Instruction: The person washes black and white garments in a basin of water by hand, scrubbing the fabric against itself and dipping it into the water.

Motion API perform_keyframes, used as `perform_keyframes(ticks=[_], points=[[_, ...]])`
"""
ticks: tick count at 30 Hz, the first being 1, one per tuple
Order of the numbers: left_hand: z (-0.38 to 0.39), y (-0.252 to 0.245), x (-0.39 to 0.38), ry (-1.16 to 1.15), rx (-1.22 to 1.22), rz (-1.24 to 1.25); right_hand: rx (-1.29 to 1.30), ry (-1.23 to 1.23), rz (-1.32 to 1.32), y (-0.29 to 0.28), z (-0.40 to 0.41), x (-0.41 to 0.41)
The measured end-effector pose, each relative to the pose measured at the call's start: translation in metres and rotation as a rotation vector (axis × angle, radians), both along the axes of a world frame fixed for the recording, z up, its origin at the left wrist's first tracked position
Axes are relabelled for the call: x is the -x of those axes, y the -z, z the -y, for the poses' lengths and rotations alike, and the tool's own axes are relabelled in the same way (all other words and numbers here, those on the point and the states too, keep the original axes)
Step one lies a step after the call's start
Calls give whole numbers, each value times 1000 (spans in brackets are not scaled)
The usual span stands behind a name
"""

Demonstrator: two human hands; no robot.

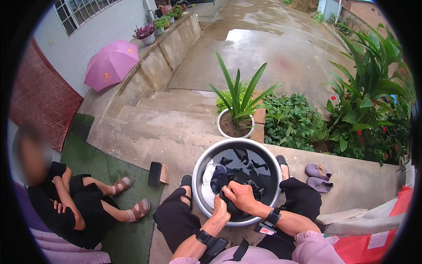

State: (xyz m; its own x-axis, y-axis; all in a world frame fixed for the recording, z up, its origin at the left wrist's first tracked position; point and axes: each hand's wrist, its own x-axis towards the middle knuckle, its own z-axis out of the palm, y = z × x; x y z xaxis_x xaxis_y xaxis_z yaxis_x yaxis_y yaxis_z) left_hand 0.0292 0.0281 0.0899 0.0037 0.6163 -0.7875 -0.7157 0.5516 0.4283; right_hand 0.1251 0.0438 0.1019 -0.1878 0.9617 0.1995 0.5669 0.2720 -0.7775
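A round metal basin (196, 194) stands on the concrete between my feet, holding dark water and soaking clothes. My left hand (221, 208) and my right hand (240, 195) are close together over its near side, both closed on a black wet cloth (232, 208). A dark blue cloth (219, 178) lies just beyond them, and a white cloth (207, 186) rests along the basin's left wall. Several black pieces of fabric (241, 155) stick out of the water at the far side. Wide black straps are on both wrists.
A person (62, 201) sits at the left on a green mat (108, 165). A dark phone (155, 174) leans near the basin. Beyond the basin stands a potted plant (236, 127) by the steps (165, 115). Purple shoes (319, 180) are at the right, a pink umbrella (112, 66) at upper left.
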Motion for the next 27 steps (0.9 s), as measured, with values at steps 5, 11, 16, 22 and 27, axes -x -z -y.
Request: perform_keyframes(ticks=[5, 11, 16, 22, 27], points=[[-10, 10, 24, 68, -117, -173, 86, 1, 1, 5, 19, 2], [-10, 17, 20, 186, -67, -317, -112, -194, -23, -16, 18, 14], [-7, 14, 6, 51, -13, -20, 45, 37, 36, 13, -6, 2], [-21, 23, 37, 161, -61, -345, -7, -163, -90, -11, 38, 15], [-1, 19, 3, 40, -13, -25, 46, 20, 71, 7, -8, 5]])
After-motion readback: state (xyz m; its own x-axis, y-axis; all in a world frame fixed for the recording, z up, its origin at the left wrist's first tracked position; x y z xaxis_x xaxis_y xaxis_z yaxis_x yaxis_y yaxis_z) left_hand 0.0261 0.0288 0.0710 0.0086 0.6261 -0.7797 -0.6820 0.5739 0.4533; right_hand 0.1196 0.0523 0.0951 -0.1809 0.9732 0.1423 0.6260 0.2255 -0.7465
